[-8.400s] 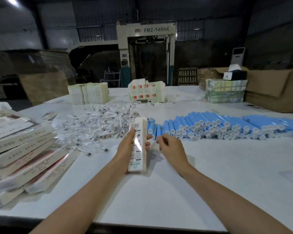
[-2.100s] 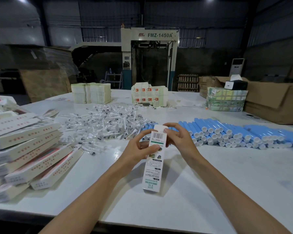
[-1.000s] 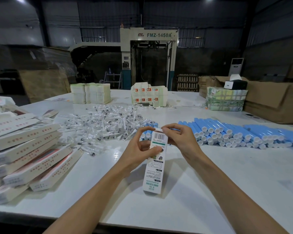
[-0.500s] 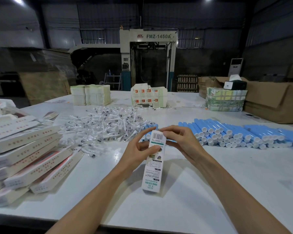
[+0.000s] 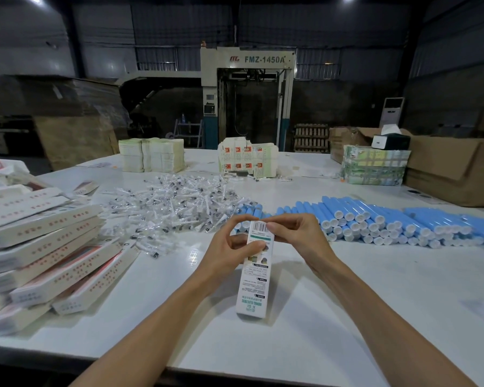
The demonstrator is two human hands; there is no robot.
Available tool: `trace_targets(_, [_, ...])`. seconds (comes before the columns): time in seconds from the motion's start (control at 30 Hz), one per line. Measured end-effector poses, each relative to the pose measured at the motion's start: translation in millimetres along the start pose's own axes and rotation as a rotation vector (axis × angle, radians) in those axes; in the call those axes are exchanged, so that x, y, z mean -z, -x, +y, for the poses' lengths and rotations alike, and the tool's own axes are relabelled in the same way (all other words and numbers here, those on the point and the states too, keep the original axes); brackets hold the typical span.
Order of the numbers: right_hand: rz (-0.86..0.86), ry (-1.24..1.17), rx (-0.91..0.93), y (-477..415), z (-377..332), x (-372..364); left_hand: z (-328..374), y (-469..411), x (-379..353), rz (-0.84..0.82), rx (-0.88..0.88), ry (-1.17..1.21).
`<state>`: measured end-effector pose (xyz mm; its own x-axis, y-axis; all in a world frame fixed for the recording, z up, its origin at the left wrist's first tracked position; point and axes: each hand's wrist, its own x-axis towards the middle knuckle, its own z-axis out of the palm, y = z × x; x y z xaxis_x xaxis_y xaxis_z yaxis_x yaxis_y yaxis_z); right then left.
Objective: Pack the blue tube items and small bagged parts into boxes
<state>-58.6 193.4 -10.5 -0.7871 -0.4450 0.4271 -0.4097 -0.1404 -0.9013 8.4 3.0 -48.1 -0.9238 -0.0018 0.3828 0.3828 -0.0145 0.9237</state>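
Observation:
A long white box [image 5: 253, 277] with green print stands tilted on the white table [image 5: 375, 297], its lower end on the surface. My left hand [image 5: 229, 247] grips its upper part from the left. My right hand [image 5: 296, 236] pinches the top end at the barcode flap. Behind the hands lies a row of blue tubes [image 5: 389, 222] with white caps, stretching to the right. A heap of small bagged parts [image 5: 173, 205] in clear plastic lies at centre left.
Stacked long boxes [image 5: 45, 252] fill the left side. Bundles of flat cartons [image 5: 151, 155], [image 5: 248, 159] and a wrapped green pack [image 5: 375, 167] stand at the back. Brown cardboard boxes [image 5: 453, 169] sit at the far right. A large machine stands beyond the table.
The box has stayed tilted between both hands. My right fingers have shifted down over its top end, pressing at the flap. The left hand's grip is unchanged.

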Motion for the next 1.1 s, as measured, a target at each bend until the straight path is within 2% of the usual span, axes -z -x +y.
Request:
trace_targets(0.23, [0.056, 0.032, 0.004, -2, 9, -8, -5, -2, 1, 0.012, -0.001, -0.027])
trace_targets(0.53, [0.043, -0.446, -0.21, 5, 25, -28, -10, -6, 3, 0.109, -0.028, 0.046])
trace_targets(0.63, [-0.085, -0.377, -0.299, 11, 29, -31, -10, -7, 7, 0.178, -0.043, 0.111])
trace_targets(0.77, [-0.213, -0.277, -0.33, 16, 33, -34, -10, -9, 12, 0.253, -0.075, 0.052])
trace_targets(0.93, [-0.177, -0.157, -0.322, 20, 29, -32, -17, -11, 15, 0.233, -0.109, -0.079])
trace_targets(1.1, [-0.072, 0.134, -0.259, 18, 15, -15, -26, -11, 8, 0.156, -0.259, -0.445])
